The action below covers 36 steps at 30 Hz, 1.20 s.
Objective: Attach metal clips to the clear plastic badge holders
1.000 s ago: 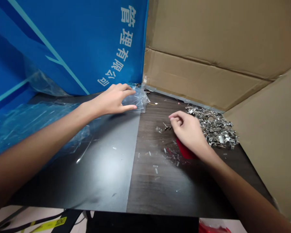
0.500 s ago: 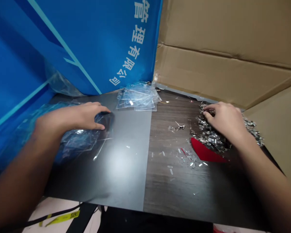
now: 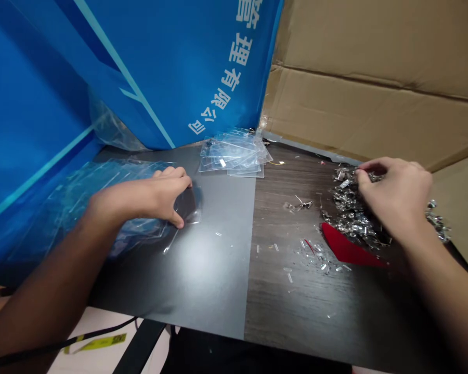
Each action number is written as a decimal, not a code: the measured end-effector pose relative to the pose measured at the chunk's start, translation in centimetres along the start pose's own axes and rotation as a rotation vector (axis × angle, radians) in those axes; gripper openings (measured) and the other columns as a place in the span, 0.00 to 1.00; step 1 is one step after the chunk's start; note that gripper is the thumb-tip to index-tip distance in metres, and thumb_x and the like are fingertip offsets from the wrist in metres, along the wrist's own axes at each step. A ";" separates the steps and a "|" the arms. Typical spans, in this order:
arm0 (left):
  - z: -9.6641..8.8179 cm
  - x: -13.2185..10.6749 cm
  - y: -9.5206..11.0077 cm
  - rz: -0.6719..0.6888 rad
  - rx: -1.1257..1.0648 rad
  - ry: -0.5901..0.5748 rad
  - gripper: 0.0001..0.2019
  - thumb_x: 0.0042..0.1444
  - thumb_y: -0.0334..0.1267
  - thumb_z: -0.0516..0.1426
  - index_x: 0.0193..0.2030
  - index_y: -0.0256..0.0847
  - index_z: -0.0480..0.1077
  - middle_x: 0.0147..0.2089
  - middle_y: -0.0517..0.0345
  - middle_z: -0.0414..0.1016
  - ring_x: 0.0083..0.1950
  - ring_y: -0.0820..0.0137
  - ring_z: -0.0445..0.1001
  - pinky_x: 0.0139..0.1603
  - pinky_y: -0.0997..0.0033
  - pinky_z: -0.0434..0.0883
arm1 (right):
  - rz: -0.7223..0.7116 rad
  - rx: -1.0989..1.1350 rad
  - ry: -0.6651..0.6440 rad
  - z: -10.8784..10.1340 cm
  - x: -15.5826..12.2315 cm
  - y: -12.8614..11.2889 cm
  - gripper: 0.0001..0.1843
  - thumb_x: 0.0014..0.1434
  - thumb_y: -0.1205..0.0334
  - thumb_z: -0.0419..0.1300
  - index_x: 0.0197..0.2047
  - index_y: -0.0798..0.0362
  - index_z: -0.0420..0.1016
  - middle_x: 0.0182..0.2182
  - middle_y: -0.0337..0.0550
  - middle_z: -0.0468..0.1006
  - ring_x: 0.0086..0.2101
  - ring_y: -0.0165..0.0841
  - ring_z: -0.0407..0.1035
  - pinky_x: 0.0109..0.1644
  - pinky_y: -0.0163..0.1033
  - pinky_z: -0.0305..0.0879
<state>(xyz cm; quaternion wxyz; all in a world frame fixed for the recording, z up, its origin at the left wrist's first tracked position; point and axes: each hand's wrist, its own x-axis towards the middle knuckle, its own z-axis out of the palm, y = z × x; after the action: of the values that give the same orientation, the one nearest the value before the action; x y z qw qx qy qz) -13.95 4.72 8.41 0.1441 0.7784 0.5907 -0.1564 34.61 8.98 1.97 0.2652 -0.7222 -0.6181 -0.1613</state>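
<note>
My left hand (image 3: 156,195) rests on a heap of clear plastic sleeves (image 3: 101,197) at the left, its fingers curled and pinching the edge of the top sleeve (image 3: 187,208). My right hand (image 3: 393,195) lies over a pile of small shiny metal clips (image 3: 351,213) at the right, thumb and forefinger pinched together at the pile's far edge; whether a clip is between them I cannot make out. A neat stack of clear sleeves (image 3: 236,156) lies at the back between the hands. One loose metal clip (image 3: 298,205) lies on the dark wood table (image 3: 296,301).
A blue printed panel (image 3: 159,67) stands behind and to the left, cardboard walls (image 3: 374,78) behind and to the right. A grey mat (image 3: 203,270) covers the table's left half. A red piece (image 3: 347,249) and tiny clear scraps (image 3: 312,254) lie near the clips.
My left hand left the back stack and came to the sleeve heap at the left, now pinching a sleeve. My right hand moved from the loose clip onto the clip pile. The view shifted left.
</note>
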 end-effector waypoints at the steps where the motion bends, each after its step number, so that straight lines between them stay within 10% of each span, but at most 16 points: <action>1: 0.0 -0.1 0.1 0.017 -0.015 0.020 0.42 0.42 0.59 0.73 0.62 0.40 0.73 0.65 0.37 0.73 0.65 0.39 0.73 0.59 0.50 0.74 | 0.011 0.028 0.031 -0.1 0.0 -0.2 0.20 0.59 0.53 0.60 0.43 0.55 0.89 0.39 0.61 0.89 0.42 0.52 0.76 0.52 0.53 0.66; 10: -1.7 -0.9 3.7 0.327 -0.731 0.187 0.10 0.64 0.45 0.66 0.41 0.40 0.77 0.42 0.51 0.82 0.40 0.64 0.77 0.44 0.64 0.72 | 0.232 0.610 0.131 -3.9 -2.5 -6.1 0.15 0.54 0.50 0.73 0.32 0.51 0.78 0.26 0.46 0.79 0.27 0.36 0.70 0.36 0.44 0.65; 18: 3.4 0.3 9.3 0.646 -1.489 0.070 0.21 0.63 0.52 0.71 0.30 0.38 0.74 0.61 0.40 0.79 0.58 0.54 0.79 0.60 0.54 0.76 | 0.279 1.379 -0.834 -5.6 -8.7 -11.4 0.24 0.62 0.50 0.74 0.55 0.50 0.73 0.31 0.38 0.79 0.29 0.33 0.72 0.33 0.38 0.66; 25: 5.5 0.6 11.0 0.646 -1.489 -0.016 0.23 0.69 0.48 0.67 0.26 0.38 0.70 0.44 0.51 0.71 0.40 0.69 0.70 0.47 0.65 0.71 | 0.132 1.483 -1.304 -7.0 -10.9 -12.8 0.22 0.74 0.42 0.64 0.40 0.54 0.76 0.25 0.28 0.55 0.25 0.25 0.46 0.28 0.35 0.43; 31: 5.6 0.7 11.6 0.515 -1.739 -0.026 0.15 0.72 0.50 0.62 0.51 0.39 0.80 0.47 0.50 0.76 0.37 0.68 0.75 0.39 0.66 0.72 | -0.001 1.335 -1.216 -7.2 -10.7 -12.6 0.18 0.69 0.50 0.71 0.35 0.51 0.73 0.25 0.31 0.65 0.27 0.27 0.55 0.31 0.36 0.51; 36: 6.6 -0.8 13.3 0.197 -1.518 0.453 0.24 0.71 0.49 0.63 0.67 0.45 0.65 0.53 0.51 0.74 0.45 0.66 0.77 0.48 0.63 0.75 | 0.033 1.255 -0.926 -6.7 -11.9 -12.7 0.15 0.75 0.54 0.63 0.36 0.51 0.74 0.27 0.33 0.68 0.27 0.28 0.60 0.33 0.36 0.56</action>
<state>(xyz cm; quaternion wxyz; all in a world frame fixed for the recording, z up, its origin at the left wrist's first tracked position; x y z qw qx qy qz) -1.84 -2.08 3.29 0.5243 0.5292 0.4796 0.4637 20.60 -3.33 2.98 0.3416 -0.4399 -0.6305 0.5407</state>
